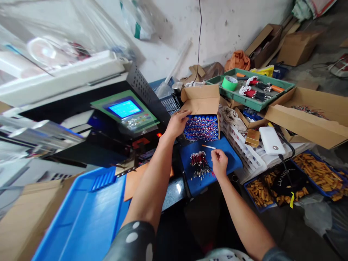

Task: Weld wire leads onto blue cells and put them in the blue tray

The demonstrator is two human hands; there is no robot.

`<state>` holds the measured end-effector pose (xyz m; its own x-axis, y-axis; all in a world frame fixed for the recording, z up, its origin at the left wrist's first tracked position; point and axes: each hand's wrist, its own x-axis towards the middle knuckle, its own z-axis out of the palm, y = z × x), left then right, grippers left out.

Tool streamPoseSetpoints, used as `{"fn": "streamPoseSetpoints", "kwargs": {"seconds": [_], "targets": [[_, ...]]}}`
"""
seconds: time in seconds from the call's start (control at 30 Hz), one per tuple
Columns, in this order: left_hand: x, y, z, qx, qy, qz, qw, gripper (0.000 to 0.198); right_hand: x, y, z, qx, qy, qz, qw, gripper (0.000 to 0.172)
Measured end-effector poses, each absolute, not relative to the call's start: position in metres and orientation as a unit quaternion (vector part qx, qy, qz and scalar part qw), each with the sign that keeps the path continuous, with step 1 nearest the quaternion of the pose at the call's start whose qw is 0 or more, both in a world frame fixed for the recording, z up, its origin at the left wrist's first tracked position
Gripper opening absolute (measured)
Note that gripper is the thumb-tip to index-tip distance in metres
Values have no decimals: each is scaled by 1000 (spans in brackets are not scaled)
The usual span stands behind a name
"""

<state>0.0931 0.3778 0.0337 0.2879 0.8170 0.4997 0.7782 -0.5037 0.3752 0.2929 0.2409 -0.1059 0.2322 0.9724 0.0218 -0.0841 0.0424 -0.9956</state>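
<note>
My left hand (177,124) is at the left edge of a small cardboard box (200,100), its fingers reaching over the edge beside the raised lid. Inside the box stand blue cylindrical battery cells (202,127) in rows. Over a blue mat (225,156), my right hand (219,162) is closed with fingertips pinched together; what they hold, if anything, is too small to make out. A bunch of red and black wire leads (199,163) with white connectors lies left of that hand. Just above its fingertips rests a cigarette (208,146).
A machine with a lit blue screen (125,108) stands at the left, above a blue plastic tray (81,214). To the right are a green tray (261,103) with tape and wire bundles, a white power bank (272,140), and an open carton (307,125). Bins of orange-yellow pieces (315,166) sit lower right.
</note>
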Motion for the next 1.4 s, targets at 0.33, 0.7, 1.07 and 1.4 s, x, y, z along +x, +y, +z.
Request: {"fn": "streamPoseSetpoints", "kwargs": {"seconds": [0.33,0.7,1.07,1.4], "targets": [[119,371,18,684,601,411,-45,27,294,242,-110,-537,-439,429,579,65],[101,242,38,815,437,322,203,23,295,252,-121,-554,-453,401,572,62],[-34,85,9,691,549,326,340,48,270,264,-53,-590,-701,303,260,23],[-67,56,-22,685,562,335,320,53,226,284,-35,-633,-747,195,53,20]]}}
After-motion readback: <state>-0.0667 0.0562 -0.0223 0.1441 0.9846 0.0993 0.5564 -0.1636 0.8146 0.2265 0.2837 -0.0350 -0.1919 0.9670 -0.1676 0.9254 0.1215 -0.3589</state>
